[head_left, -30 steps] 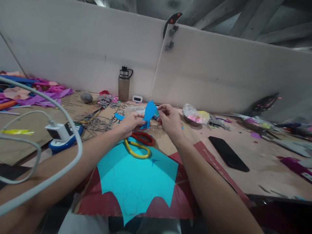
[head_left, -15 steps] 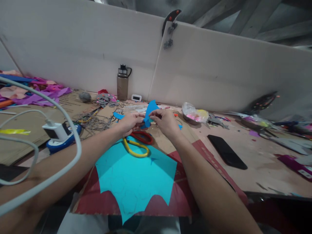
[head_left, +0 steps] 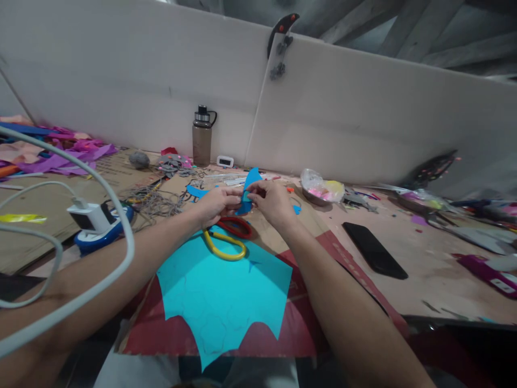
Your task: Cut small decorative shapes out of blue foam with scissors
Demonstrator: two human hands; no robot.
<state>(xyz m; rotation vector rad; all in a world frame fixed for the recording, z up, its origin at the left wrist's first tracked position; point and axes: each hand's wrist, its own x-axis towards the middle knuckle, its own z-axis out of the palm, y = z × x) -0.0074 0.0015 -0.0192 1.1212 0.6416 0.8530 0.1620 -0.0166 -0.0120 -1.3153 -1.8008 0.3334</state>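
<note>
Both hands pinch a small blue cut-out piece [head_left: 253, 177], thin like felt or foam sheet, raised over the board. My left hand [head_left: 220, 206] grips its left edge, fingers closed. From the right, my right hand [head_left: 274, 202] presses thumb and fingertips against its face, where a small teal patch shows. Just below the hands lie scissors [head_left: 226, 253] with one yellow and one red handle loop; their blades are hidden. A large turquoise sheet [head_left: 226, 302] with scalloped, pointed edges and faint drawn lines is under the scissors. Another blue strip [head_left: 196, 192] rests behind my left hand.
A red-brown cardboard board [head_left: 299, 318] supports the sheet. White cables and a charger [head_left: 92, 217] on a blue power strip [head_left: 103, 237] stand at left. A bottle [head_left: 202, 141] is at the back, a bowl [head_left: 319, 196] and a phone [head_left: 375, 250] at right.
The blue piece has turned slightly between my fingers, and its teal patch shows more plainly. My right fingertips have shifted a little on it. The view has moved slightly.
</note>
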